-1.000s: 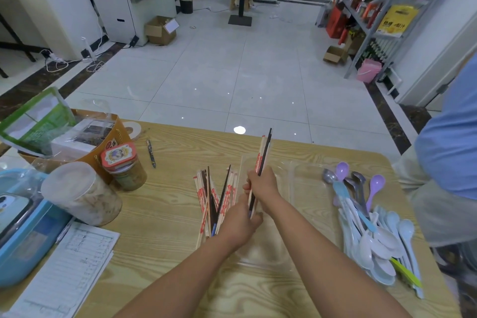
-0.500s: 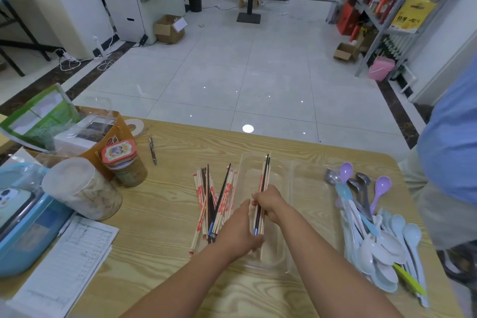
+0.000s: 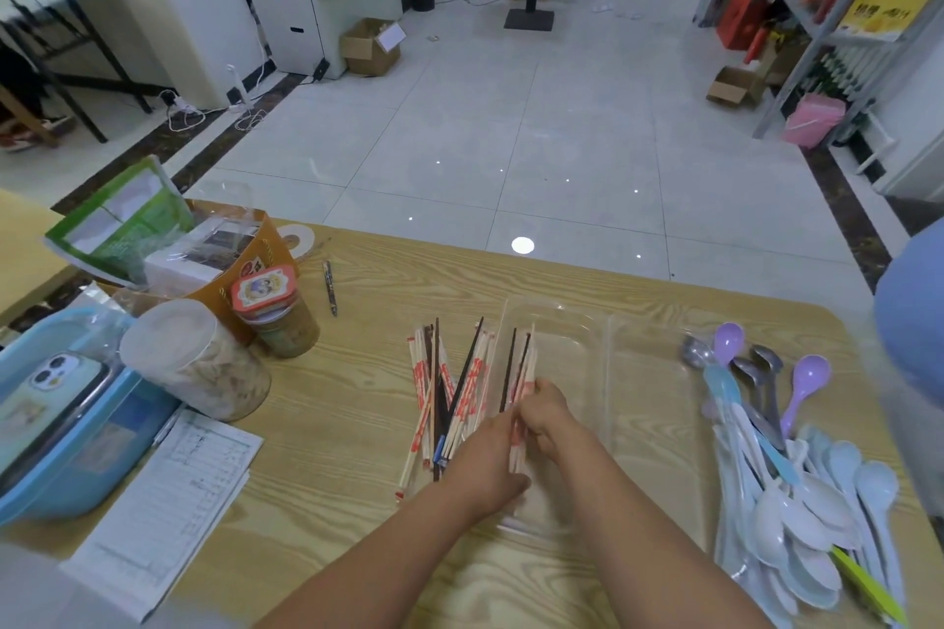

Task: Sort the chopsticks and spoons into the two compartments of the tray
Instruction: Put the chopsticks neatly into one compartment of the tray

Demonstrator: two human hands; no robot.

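A clear two-compartment tray lies on the wooden table. A small bundle of chopsticks lies lengthwise in its left compartment, gripped by my right hand near the middle. My left hand sits at the bundle's near end, fingers curled round it. A loose pile of wooden and dark chopsticks lies just left of the tray. Spoons, white, pale blue, purple and metal, are heaped to the right of the tray. The tray's right compartment holds nothing.
At the left stand a clear jar, a red-lidded jar, an orange box, a blue container with a phone and papers. A pen lies behind the chopsticks. A person in blue stands at the right edge.
Both hands have lowered the chopstick bundle from upright above the tray down into the left compartment, where it now lies flat.
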